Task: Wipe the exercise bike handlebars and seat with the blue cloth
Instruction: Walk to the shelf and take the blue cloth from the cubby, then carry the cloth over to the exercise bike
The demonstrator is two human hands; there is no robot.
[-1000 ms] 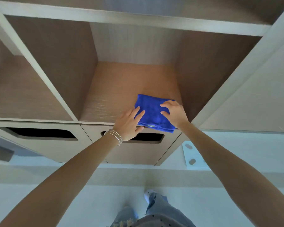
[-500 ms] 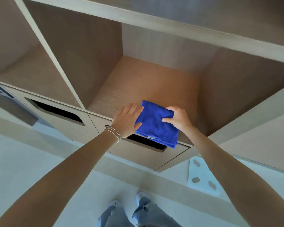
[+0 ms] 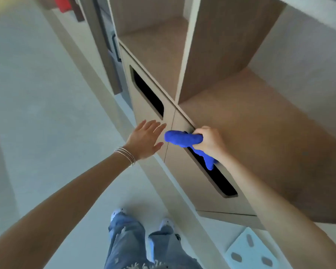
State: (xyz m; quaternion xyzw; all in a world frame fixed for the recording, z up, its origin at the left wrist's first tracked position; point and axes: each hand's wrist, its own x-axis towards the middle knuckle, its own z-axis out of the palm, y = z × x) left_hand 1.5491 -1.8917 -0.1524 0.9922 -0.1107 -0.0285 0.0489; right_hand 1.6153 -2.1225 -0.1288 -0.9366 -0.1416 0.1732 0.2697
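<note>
blue cloth (image 3: 182,140) bunched in right hand (image 3: 209,141), fingers curled round it, just off the near edge of the shelf (image 3: 260,133), tail hanging over the drawer slot (image 3: 211,171). Left hand (image 3: 145,139) flat, fingers spread, just left of cloth, not touching. Floor (image 3: 47,113) lies left.

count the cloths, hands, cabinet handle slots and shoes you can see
blue cloth: 1
hands: 2 (left hand, right hand)
handle slots: 2 (far slot, near slot)
shoes: 2 (left shoe, right shoe)
total: 7
</note>
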